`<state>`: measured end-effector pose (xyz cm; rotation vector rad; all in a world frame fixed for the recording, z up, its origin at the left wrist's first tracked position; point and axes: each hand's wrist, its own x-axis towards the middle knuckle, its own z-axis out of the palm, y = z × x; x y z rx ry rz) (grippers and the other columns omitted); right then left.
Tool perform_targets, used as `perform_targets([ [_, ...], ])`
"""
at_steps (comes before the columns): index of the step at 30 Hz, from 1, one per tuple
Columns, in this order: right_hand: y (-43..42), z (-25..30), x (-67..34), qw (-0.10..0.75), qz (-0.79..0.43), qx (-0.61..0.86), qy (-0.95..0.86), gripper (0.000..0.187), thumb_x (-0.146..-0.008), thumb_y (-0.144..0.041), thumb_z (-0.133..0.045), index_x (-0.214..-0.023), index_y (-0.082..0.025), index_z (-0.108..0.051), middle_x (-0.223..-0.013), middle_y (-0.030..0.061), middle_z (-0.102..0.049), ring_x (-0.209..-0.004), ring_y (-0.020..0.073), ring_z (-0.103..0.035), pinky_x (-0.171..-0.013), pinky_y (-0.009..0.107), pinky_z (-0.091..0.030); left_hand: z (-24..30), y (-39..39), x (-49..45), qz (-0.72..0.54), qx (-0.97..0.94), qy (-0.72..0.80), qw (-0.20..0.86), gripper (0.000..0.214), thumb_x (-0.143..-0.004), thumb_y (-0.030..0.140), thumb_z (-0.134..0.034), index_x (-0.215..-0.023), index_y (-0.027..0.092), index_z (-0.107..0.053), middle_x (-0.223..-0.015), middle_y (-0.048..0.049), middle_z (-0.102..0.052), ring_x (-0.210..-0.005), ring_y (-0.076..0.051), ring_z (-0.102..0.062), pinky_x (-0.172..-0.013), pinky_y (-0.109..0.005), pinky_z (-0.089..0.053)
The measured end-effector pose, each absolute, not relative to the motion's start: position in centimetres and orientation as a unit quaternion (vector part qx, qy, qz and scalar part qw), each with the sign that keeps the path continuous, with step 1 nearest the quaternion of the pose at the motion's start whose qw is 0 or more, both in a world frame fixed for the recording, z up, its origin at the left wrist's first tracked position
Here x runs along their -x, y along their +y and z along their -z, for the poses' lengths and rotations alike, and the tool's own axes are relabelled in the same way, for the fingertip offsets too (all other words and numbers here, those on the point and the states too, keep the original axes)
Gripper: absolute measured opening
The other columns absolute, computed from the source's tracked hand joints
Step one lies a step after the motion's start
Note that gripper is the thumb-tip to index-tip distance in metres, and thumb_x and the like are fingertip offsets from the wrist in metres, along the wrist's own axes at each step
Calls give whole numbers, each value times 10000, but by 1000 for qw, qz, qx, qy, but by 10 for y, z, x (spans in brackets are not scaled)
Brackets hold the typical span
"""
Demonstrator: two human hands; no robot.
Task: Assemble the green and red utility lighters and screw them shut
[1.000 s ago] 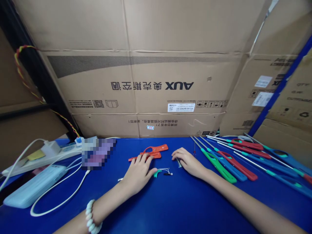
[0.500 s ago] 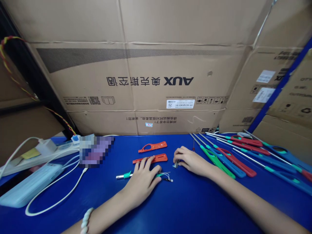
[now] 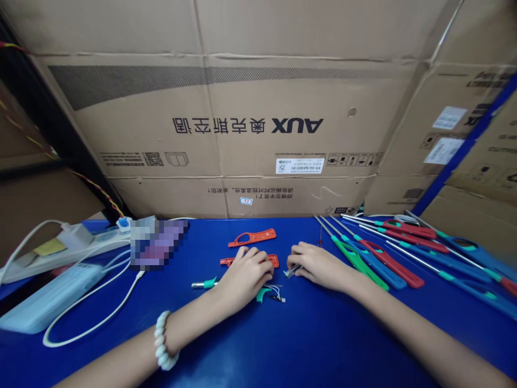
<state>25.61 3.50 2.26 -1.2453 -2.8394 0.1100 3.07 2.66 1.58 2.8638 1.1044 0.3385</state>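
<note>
On blue table (image 3: pixel 283 345), hands (image 3: pixel 246 272) over orange shell (image 3: pixel 272 261)

Probably a small assembly workshop: blue bench (image 3: pixel 283 345), rows of lighters (image 3: pixel 388 258), stacked cartons (image 3: pixel 258 124), a power strip (image 3: pixel 60 250).

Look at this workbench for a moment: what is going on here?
A person works with bare hands at a blue table. The left hand rests on one orange plastic shell, over a metal rod with a teal collar and small wires. The right hand pinches a small metal part. A second orange shell lies behind; finished long-nosed lighters lie in a row at right.
</note>
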Motion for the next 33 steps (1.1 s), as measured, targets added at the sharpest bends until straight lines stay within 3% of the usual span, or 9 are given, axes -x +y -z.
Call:
perform_targets([
  [4,35,-22,-256,-3,-19,409,-912,81,-832,-128,-637,-875,-194,-619,-869,47,-600,-837,222,-571,-708,294,-399,-16,36,-47,-93,-951,293,15,166,-933,187,-549,-801,177,-650,-842,-10,-627,-846,-180,-518,-775,-329,-298],
  [10,35,-21,-258,-9,-11,418,-908,83,-828,-132,-641,-880,-189,-612,-873,51,-607,-828,228,-595,-685,288,-400,-10,37,-60,-56,-968,234,-68,203,-907,149,-571,-717,159,-643,-747,-26,-612,-807,-197,-518,-775,-352,-278],
  [14,35,-22,-258,-9,-13,420,-907,93,-826,-126,-641,-886,-192,-615,-872,52,-611,-824,225,-601,-693,287,-398,-14,39,-57,-34,-964,224,-139,221,-917,132,-534,-722,151,-637,-748,-50,-606,-795,-210,-519,-785,-361,-291],
  [19,34,-25,-258,-19,-22,426,-904,81,-832,-135,-641,-883,-193,-616,-874,49,-612,-817,221,-602,-671,278,-390,-17,43,-47,-18,-956,251,-154,257,-928,110,-494,-715,153,-630,-790,-59,-622,-764,-208,-519,-778,-363,-300],
  [28,33,-23,-257,-16,-17,426,-904,92,-835,-127,-629,-896,-193,-609,-882,53,-606,-823,214,-596,-684,272,-394,-9,34,-40,-66,-946,303,-96,306,-959,94,-368,-784,134,-616,-844,-91,-627,-824,-228,-512,-810,-390,-320],
  [33,33,-18,-255,12,-26,427,-904,101,-848,-122,-599,-916,-196,-590,-921,53,-594,-849,211,-579,-689,273,-399,-6,31,-30,-145,-916,371,49,190,-927,105,-436,-821,159,-584,-847,-46,-627,-822,-202,-516,-770,-345,-355],
])
